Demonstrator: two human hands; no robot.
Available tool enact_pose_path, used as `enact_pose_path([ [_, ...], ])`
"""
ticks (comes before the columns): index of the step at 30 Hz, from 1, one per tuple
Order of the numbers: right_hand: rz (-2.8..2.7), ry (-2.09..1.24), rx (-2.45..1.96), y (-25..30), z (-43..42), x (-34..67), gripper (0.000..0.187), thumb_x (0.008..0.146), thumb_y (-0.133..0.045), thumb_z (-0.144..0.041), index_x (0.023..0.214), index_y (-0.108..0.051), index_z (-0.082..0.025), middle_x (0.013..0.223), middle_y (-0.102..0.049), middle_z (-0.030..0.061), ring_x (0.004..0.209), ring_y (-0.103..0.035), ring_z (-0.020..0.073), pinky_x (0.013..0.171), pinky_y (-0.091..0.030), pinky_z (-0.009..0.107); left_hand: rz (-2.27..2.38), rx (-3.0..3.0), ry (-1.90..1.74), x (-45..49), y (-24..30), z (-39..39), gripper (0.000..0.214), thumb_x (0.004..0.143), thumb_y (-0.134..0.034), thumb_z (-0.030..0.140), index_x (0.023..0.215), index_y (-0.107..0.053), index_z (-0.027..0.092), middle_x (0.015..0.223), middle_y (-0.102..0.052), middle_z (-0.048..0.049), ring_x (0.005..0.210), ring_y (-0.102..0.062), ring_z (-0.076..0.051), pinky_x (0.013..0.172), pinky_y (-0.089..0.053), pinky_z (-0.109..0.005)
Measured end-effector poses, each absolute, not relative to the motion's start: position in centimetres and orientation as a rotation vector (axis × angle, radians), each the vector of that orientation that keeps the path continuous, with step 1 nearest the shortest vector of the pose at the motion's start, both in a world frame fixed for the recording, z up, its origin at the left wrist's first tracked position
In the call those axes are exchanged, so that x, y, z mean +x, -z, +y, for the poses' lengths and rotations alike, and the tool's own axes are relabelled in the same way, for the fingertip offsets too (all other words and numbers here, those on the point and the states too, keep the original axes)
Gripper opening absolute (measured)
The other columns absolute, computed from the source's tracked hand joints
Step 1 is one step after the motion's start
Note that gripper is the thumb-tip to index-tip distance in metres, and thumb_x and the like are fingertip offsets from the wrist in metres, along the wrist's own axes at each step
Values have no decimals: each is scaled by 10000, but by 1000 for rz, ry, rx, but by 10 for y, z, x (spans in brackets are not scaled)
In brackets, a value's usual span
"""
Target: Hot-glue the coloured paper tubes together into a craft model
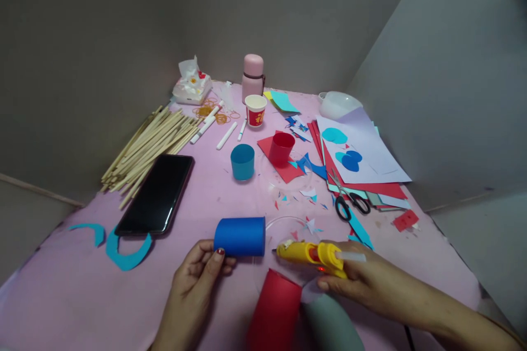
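Note:
My left hand [201,271] pinches the lower left end of a blue paper tube [241,237], which lies sideways just above the table. My right hand [356,274] grips a yellow hot glue gun [307,254]; a glue stick pokes out of its back and a small red light glows. The gun's nozzle points left, close to the tube's right rim, with a small gap between them. Below the gun, a red paper tube [276,307] and a grey-green rolled shape [331,323] sit at the near edge, partly cut off by the frame.
Scissors [348,200] and stacked paper [366,153] lie right. A teal tube [242,162], red tube [282,148], paper cup [256,112] and pink flask [252,77] stand farther back. A phone [158,192] and wooden sticks [158,140] lie left; paper scraps [313,225] are scattered centrally.

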State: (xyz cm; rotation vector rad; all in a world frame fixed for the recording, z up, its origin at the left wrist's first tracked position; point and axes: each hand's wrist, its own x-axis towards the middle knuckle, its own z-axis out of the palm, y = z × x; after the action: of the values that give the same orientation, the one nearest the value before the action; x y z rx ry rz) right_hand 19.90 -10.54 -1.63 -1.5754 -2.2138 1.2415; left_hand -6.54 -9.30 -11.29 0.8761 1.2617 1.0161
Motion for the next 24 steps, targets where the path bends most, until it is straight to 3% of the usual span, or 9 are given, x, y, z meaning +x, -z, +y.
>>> enact_pose_path([
  [4,-2181,-1299,-1586,15,-105,199,375,878,-563,-264,1251,-588,-291,982,-674,24,814,-609,178,740,-467,241,1265,889,-1004,-66,113,-93,287,797,-640,465,876,-550,205,693,-676,4,698,-620,-141,702,-467,-238],
  [8,-2189,-1292,-1615,13,-106,200,342,867,-565,-257,1204,-622,-282,927,-684,25,771,-609,183,715,-470,254,1267,886,-994,-64,111,-92,261,809,-630,452,871,-555,210,702,-667,11,714,-619,-138,710,-467,-233],
  [17,-2163,-1331,-1665,12,-105,198,227,867,-564,-267,1058,-676,-219,890,-673,34,798,-615,193,826,-466,290,1261,906,-988,-65,109,-93,243,821,-616,454,859,-557,221,713,-659,23,709,-608,-126,699,-463,-217],
  [24,-2109,-1397,-1616,12,-105,197,340,865,-577,-229,1198,-620,-285,956,-680,14,846,-621,184,805,-470,258,1240,900,-1008,-64,110,-93,236,812,-632,437,843,-566,213,701,-658,14,696,-605,-132,685,-461,-223],
])
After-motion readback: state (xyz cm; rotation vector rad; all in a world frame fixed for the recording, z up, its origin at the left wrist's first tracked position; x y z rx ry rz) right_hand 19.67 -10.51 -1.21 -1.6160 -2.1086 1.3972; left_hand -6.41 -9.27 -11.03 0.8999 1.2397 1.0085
